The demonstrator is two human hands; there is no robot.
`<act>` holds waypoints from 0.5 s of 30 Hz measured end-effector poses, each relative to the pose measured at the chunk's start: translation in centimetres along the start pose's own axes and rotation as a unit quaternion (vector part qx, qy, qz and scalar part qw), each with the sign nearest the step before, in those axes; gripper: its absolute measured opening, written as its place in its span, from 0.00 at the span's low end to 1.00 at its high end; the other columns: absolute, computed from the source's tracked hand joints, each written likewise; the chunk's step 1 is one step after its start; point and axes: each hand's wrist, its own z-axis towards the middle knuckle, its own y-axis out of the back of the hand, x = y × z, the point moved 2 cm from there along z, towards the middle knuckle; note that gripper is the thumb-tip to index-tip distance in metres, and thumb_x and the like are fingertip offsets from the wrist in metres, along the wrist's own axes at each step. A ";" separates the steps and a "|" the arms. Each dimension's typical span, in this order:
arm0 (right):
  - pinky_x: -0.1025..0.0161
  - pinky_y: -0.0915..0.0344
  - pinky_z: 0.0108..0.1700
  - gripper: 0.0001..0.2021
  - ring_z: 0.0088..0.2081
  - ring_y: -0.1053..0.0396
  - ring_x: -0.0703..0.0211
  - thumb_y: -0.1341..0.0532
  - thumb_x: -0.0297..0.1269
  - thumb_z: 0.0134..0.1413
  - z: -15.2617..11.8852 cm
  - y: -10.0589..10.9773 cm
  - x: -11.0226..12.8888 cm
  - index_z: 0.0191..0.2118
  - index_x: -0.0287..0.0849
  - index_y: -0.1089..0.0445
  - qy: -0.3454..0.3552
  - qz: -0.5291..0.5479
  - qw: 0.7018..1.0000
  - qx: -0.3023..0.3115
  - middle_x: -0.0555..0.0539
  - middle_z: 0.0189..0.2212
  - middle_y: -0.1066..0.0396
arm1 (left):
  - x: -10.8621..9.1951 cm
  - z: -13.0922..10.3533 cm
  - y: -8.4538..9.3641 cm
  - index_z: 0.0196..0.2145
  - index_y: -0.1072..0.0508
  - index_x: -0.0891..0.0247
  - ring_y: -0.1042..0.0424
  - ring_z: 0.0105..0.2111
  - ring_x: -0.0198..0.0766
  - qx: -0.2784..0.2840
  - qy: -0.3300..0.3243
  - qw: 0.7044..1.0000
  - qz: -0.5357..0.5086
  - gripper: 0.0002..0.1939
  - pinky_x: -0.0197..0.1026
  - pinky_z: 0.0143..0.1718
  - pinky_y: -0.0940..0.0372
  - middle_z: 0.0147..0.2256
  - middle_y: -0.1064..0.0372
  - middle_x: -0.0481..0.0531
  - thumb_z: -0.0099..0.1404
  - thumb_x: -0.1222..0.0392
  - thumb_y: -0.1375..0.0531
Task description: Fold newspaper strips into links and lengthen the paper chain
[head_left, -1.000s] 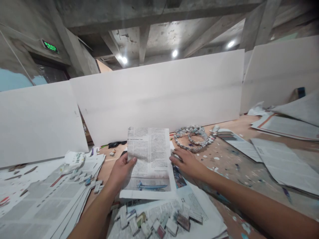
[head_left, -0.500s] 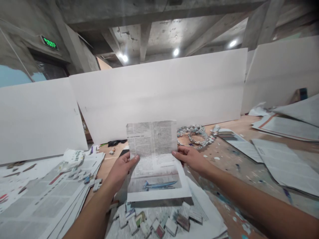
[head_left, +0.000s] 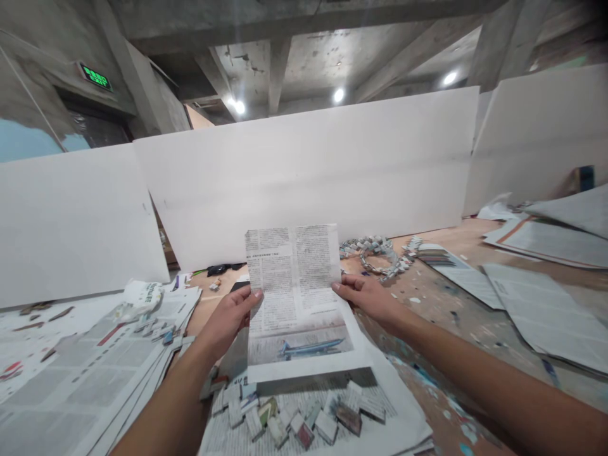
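A sheet of newspaper (head_left: 299, 297) with columns of print and a picture of a blue plane is held up between both hands. My left hand (head_left: 234, 316) pinches its left edge, thumb on the front. At the right edge, my right hand (head_left: 363, 299) grips it the same way, its other fingers partly behind the sheet. Below the sheet lies a zigzag chain of folded paper pieces (head_left: 304, 430), resting on a stack of newspaper (head_left: 403, 418).
Coiled chains of folded paper (head_left: 380, 259) lie at the back. To the left are newspaper sheets (head_left: 118, 361) with a white plastic packet (head_left: 140, 299). More paper sheets (head_left: 541, 310) lie on the paint-spotted table to the right. White boards (head_left: 304, 171) stand behind.
The newspaper sheet has risen slightly and tilted a little, its lower edge lifting from the stack. Both hands keep their hold on its sides.
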 end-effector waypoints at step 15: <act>0.61 0.35 0.35 0.20 0.33 0.30 0.56 0.33 0.51 0.46 -0.2 0.1 0.7 0.41 0.42 0.22 0.000 0.029 0.999 -0.021 0.46 0.33 0.23 | 0.2 0.0 1.1 0.39 0.23 0.60 0.36 0.26 0.32 -0.030 -0.012 0.999 0.019 0.15 0.33 0.26 0.44 0.32 0.28 0.47 0.57 0.50 0.33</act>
